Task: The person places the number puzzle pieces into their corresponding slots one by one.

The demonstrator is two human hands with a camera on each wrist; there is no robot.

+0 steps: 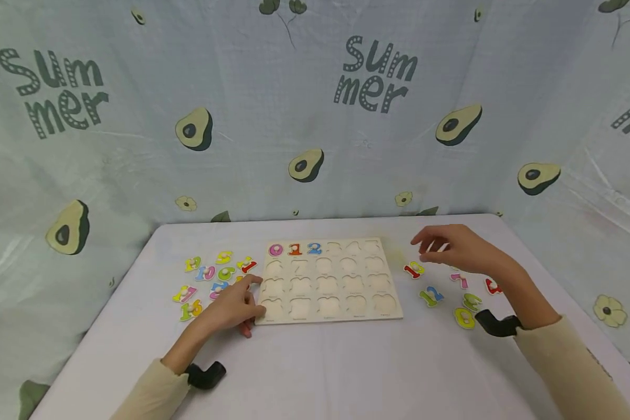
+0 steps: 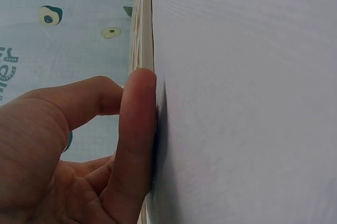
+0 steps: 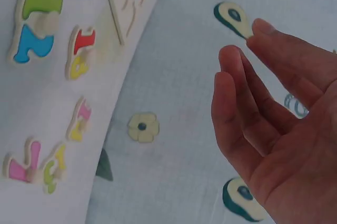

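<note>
A pale wooden number board (image 1: 325,319) lies on the table, its recesses mostly bare, with a pink 0 (image 1: 275,249), a red 1 (image 1: 295,249) and a blue 2 (image 1: 314,248) in the top row. My left hand (image 1: 234,304) touches its left edge with thumb and forefinger; in the left wrist view, fingertips (image 2: 138,84) rest against the board's side (image 2: 142,34). Over the right of the table hovers my right hand (image 1: 457,248), fingers loosely bent and holding nothing. Beneath and beside it lie loose number pieces, among them a red-and-yellow one (image 1: 413,269) and a green-and-blue 12 (image 1: 431,296).
Left of the board, several more colourful number pieces lie scattered, including a green-and-orange 16 (image 1: 191,310) and a yellow-green 6 (image 1: 226,273). A yellow 0 (image 1: 464,318) is near my right wrist. A printed cloth (image 1: 241,175) hangs behind the white table (image 1: 325,373).
</note>
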